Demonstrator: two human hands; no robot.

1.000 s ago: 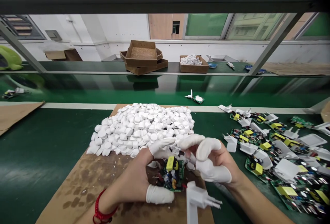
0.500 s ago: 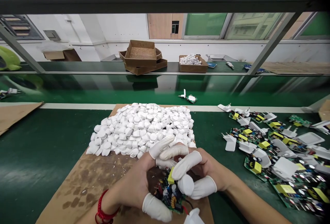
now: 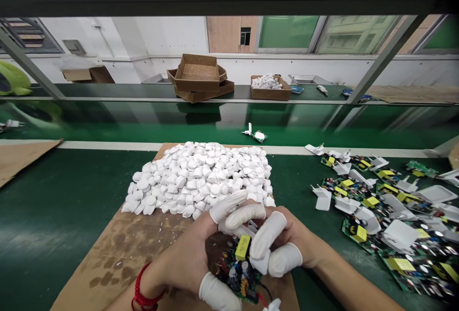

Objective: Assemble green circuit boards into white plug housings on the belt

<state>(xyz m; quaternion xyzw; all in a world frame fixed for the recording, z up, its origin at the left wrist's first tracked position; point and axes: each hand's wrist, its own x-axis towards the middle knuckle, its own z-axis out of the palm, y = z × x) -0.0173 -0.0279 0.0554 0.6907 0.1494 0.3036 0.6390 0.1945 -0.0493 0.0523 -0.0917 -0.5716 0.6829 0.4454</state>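
My left hand point(image 3: 204, 249), in white finger cots, grips a green circuit board point(image 3: 241, 273) by its edges, thumb at the near side and fingers at the far side. The board carries a yellow transformer block point(image 3: 243, 247), capacitors and a copper coil. My right hand point(image 3: 281, 241), also in finger cots, pinches a small white cap point(image 3: 261, 263) against the board's right side. Whether the cap touches the board is hidden by the fingers. Red and black wires lead from the board to a white plug part point(image 3: 273, 305) at the bottom edge.
A heap of white caps point(image 3: 204, 177) lies on a stained cardboard sheet point(image 3: 118, 253) ahead. Several wired boards with plug housings point(image 3: 380, 201) crowd the right. Beyond runs a green belt point(image 3: 143, 129) with one board point(image 3: 258, 136). Cardboard boxes point(image 3: 197, 84) stand on the shelf.
The white cap has turned in my right fingers, its round face now mostly out of sight. More of the yellow block shows. The board on the belt has moved left.
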